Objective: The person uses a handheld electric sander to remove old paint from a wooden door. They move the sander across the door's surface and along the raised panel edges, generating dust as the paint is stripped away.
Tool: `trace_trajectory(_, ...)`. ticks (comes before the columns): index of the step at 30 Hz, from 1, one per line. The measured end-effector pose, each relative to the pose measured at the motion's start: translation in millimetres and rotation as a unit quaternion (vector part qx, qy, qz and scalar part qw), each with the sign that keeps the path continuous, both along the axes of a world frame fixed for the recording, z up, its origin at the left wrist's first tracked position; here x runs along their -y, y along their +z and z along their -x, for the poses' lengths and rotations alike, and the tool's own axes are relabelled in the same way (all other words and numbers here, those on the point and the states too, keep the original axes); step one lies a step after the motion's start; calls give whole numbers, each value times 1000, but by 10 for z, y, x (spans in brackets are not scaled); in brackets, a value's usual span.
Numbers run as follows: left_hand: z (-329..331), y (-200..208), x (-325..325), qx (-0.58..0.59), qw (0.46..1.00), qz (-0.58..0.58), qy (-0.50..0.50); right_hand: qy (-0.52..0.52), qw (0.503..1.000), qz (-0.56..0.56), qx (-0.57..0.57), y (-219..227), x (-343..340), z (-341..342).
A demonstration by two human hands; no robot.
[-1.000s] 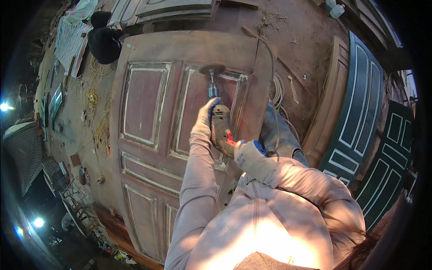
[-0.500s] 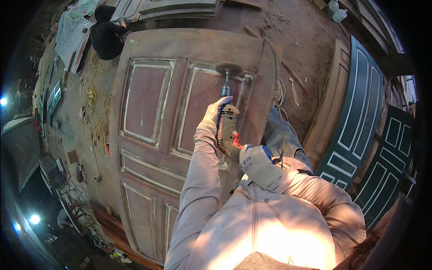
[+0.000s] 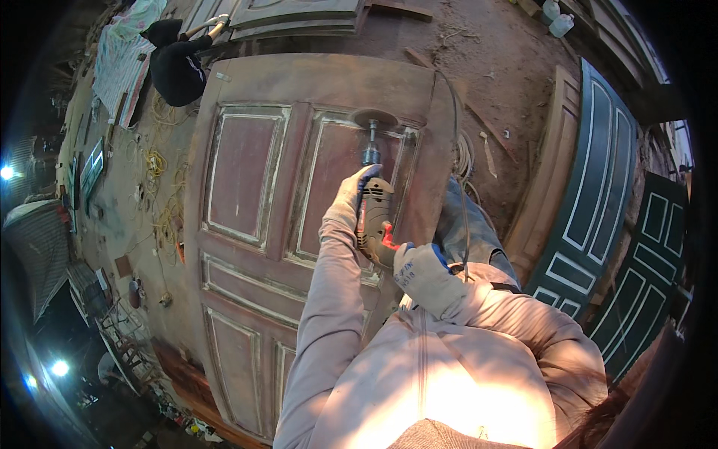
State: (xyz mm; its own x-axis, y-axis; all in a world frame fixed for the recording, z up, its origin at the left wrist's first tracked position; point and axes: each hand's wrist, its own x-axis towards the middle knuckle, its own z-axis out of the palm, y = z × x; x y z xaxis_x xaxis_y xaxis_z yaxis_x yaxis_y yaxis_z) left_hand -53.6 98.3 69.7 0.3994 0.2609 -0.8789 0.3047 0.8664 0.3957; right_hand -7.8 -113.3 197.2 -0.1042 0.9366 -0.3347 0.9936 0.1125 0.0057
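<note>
- Power drill [image 3: 374, 203], round disc [image 3: 375, 117] on its shaft: above the upper right panel [image 3: 327, 198] of the brown door [image 3: 314, 80]. Disc at panel's top edge; contact with wood can't be told.
- Step looks like disc work along the pale-edged moulding [image 3: 308, 179]. Best done with light, even pressure, disc angle steady, no dwelling in one spot; the raised profile could gouge or round over.
- Disc looks tilted, seen nearly edge-on; its rim would likely bite first, so ease it on.
- Left hand [image 3: 348, 193], gloved: wrapped round the drill's front, just behind the chuck [image 3: 371, 154]. Fingers curled on the housing, tips partly hidden. Good for steering; glove should be held clear of the spinning chuck.
- Right hand [image 3: 431, 278], gloved: closed round the rear handle, fingers bent, spread between them can't be told. Red trigger [image 3: 390, 237] just ahead; whether pressed can't be told. Brace here against kickback.
- Cord [image 3: 457, 123] runs by the door's right edge, past the jeans leg [image 3: 458, 221]; wants slack, away from disc.
- Farther out: coiled cable [image 3: 465, 155] on ground, dark green door [image 3: 591, 179] at right, second person [image 3: 178, 72] upper left, well apart.
</note>
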Motion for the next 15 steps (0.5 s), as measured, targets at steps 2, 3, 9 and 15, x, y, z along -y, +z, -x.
trace_trajectory(2, -11, -29, 80, 18, 998, -49, -26, -35, 999, 22, -23, 29, 60, -1)
trace_trajectory(3, -21, -53, 102, -2, 997, -60, -44, -52, 998, 15, -30, 33, 74, 2)
trace_trajectory(9, 122, -115, -239, 33, 996, 76, 38, -42, 999, 14, -29, -126, -284, 208)
trace_trajectory(15, 89, -93, -253, -3, 998, 55, 22, -59, 998, 4, -39, -26, -288, 202)
